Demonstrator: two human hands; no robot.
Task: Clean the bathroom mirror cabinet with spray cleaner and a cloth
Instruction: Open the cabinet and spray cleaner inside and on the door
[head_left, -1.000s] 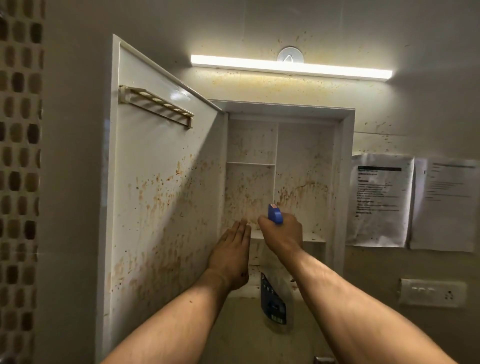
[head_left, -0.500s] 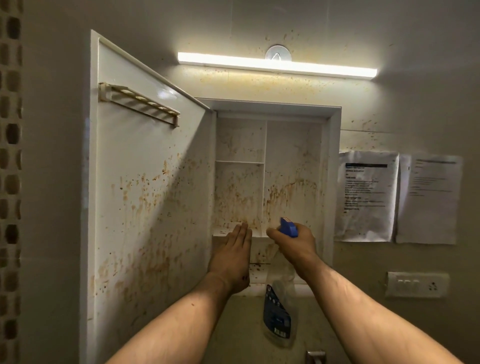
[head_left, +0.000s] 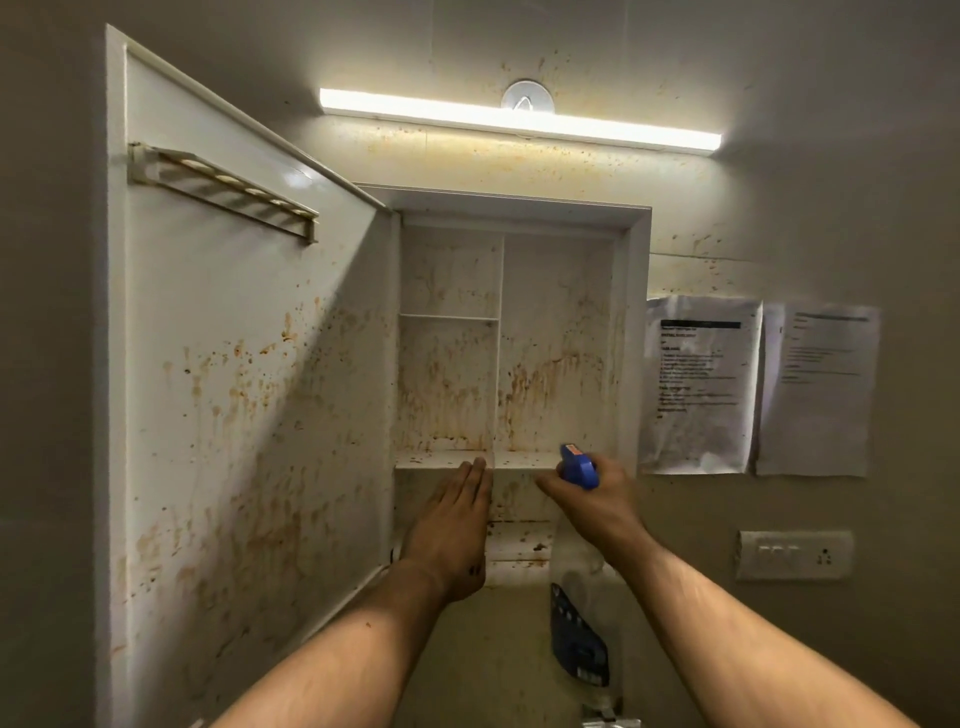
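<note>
While right hand grips it, spray bottle hangs below

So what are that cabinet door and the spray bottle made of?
The cabinet door looks like glossy white plastic or laminate, since the light glints off it under brown splatter. The spray bottle in the right hand seems clear plastic, see-through with a blue trigger head.

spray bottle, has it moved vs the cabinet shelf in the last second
Yes. The spray bottle in the right hand has shifted right along the shelf, from near the centre divider toward the cabinet's right frame.
</note>
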